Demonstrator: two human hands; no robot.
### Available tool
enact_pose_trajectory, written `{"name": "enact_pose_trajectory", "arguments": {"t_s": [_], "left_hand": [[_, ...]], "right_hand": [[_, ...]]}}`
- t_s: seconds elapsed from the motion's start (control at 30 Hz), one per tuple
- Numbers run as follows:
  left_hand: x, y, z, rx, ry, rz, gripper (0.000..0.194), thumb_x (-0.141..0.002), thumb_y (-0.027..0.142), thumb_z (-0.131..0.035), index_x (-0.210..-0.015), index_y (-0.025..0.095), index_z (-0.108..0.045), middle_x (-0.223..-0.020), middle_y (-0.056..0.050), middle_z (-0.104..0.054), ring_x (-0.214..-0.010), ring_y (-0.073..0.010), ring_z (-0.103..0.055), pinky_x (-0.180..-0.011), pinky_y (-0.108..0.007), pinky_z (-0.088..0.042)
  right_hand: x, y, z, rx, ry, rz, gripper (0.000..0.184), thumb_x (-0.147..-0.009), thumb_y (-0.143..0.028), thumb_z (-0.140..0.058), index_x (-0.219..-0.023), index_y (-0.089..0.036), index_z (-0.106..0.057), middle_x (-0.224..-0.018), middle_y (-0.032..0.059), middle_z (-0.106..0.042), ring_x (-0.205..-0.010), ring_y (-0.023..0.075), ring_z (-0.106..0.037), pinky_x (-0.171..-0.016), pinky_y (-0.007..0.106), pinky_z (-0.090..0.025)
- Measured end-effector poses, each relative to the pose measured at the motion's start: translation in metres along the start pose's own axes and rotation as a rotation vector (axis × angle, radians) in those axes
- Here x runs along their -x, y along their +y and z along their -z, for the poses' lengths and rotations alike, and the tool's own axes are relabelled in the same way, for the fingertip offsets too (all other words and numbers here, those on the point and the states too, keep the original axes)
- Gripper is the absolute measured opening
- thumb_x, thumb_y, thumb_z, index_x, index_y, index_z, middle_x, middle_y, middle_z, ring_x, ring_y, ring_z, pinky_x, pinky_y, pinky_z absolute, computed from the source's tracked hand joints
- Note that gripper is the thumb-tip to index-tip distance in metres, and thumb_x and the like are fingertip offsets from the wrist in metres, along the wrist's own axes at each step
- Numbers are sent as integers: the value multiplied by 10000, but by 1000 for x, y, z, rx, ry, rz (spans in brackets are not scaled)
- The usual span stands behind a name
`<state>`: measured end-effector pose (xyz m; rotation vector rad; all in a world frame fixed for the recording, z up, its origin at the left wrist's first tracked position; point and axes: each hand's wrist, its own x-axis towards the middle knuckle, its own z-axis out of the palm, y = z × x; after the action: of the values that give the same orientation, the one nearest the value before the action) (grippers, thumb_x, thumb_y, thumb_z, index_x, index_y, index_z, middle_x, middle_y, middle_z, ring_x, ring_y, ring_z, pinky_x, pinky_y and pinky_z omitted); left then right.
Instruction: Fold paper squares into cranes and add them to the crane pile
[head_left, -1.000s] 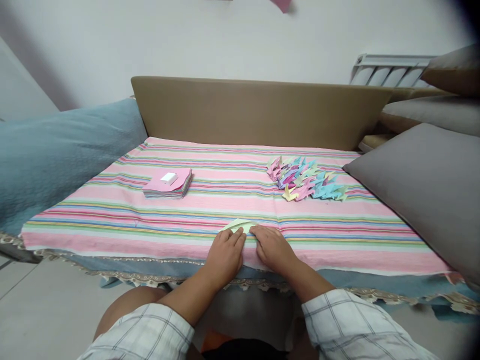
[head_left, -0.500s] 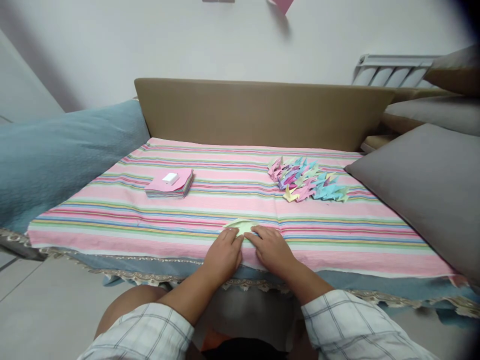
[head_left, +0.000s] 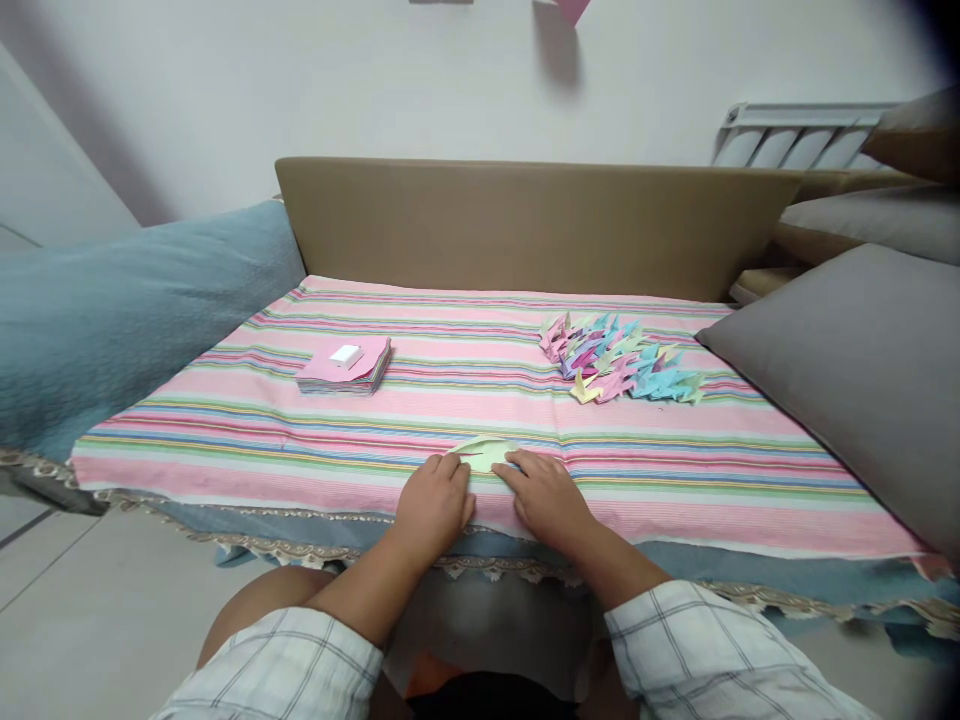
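Observation:
A pale green folded paper [head_left: 487, 454] lies on the striped cloth near the front edge of the seat. Its upper edge bows up slightly. My left hand [head_left: 436, 500] has its fingers bent and closed on the paper's left corner. At the right corner, my right hand [head_left: 546, 497] grips the paper between thumb and fingers, its fingertips pressed down. The middle of the paper shows between the two hands. The undersides of both hands are hidden.
Several folded paper cranes [head_left: 619, 362] lie heaped at the right. To the left stands a stack of coloured paper sheets [head_left: 366, 378], topped by a small white block [head_left: 346, 355]. A grey cushion [head_left: 862, 370] borders the striped cloth [head_left: 450, 330]; the brown backrest [head_left: 525, 225] rises behind.
My left hand has slid left along the paper, uncovering more of its middle. The right hand keeps nearly the same place. The whole view has shifted slightly.

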<state>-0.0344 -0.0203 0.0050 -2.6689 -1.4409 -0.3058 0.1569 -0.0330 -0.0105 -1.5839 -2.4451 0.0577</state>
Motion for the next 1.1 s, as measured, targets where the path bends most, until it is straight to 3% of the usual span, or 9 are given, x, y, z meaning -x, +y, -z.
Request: {"name": "enact_pose_trajectory", "arguments": {"t_s": [0.27, 0.43, 0.5, 0.57, 0.63, 0.67, 0.87, 1.0, 1.1], "left_hand": [[6, -22, 9, -74, -53, 147, 282, -781, 340, -581, -999, 162, -604, -947, -106, -591, -921, -263, -547, -800, -387, -453], [5, -34, 17, -20, -30, 247, 242, -832, 363, -502, -827, 176, -655, -824, -76, -600, -834, -221, -575, -709, -332, -458], [5, -29, 16, 34, 54, 187, 296, -876, 328, -421, -771, 178, -654, -774, -65, -598, -802, -194, -571, -710, -316, -459], [5, -19, 12, 102, 136, -20, 261, -882, 277, -404, -847, 183, -645, -846, -69, -616, -844, -185, -562, -774, -325, -462], [4, -6, 4, 139, 152, -221, 246, -858, 222, -434, -1044, 195, -593, -1094, -88, -599, -1000, -204, -533, -881, -366, -444], [3, 1, 1, 130, 145, -248, 296, -839, 200, -455, -1119, 191, -551, -1198, -100, -558, -1067, -223, -505, -917, -392, -429], [-7, 16, -10, 33, 18, -174, 230, -812, 183, -492, -1036, 194, -543, -1119, -91, -579, -995, -240, -520, -846, -409, -460], [-11, 14, -11, 4, 38, -161, 237, -814, 229, -523, -1048, 194, -541, -1058, -83, -592, -961, -244, -528, -804, -397, -466], [-15, 12, -14, -8, 62, -172, 194, -851, 244, -492, -1026, 192, -559, -1015, -75, -615, -912, -227, -548, -781, -374, -461]], "right_hand": [[0, -2, 2, -10, -17, -16, 528, -765, -94, -457, -1265, -257, -504, -1314, 86, -503, -1235, 225, -399, -992, 397, -294], [0, -1, 2, -14, -6, -7, 533, -755, -85, -455, -1257, -259, -510, -1300, 85, -509, -1225, 222, -405, -982, 391, -302], [0, -1, 2, -16, -6, -9, 536, -753, -85, -459, -1255, -265, -511, -1297, 84, -509, -1221, 218, -408, -978, 387, -303], [0, -1, 1, -19, -9, -16, 533, -756, -92, -461, -1255, -273, -510, -1294, 80, -509, -1216, 215, -411, -980, 387, -302], [-1, -2, 1, -21, -7, -22, 526, -761, -97, -461, -1254, -274, -510, -1287, 77, -513, -1208, 214, -416, -985, 390, -298], [-1, -3, 1, -23, -1, -23, 521, -763, -97, -460, -1251, -271, -512, -1283, 77, -516, -1204, 215, -418, -986, 389, -299], [-5, 10, 5, -110, 59, -65, 386, -791, -104, -427, -1133, -183, -587, -1118, 86, -597, -1066, 202, -488, -933, 324, -365], [-11, 25, 5, -247, 228, -214, 274, -816, -136, -390, -977, -166, -610, -966, 81, -613, -963, 199, -517, -885, 319, -403], [-15, 30, 1, -391, 326, -266, 320, -788, -141, -404, -1067, -140, -560, -1047, 95, -600, -996, 200, -519, -898, 327, -413]]}}
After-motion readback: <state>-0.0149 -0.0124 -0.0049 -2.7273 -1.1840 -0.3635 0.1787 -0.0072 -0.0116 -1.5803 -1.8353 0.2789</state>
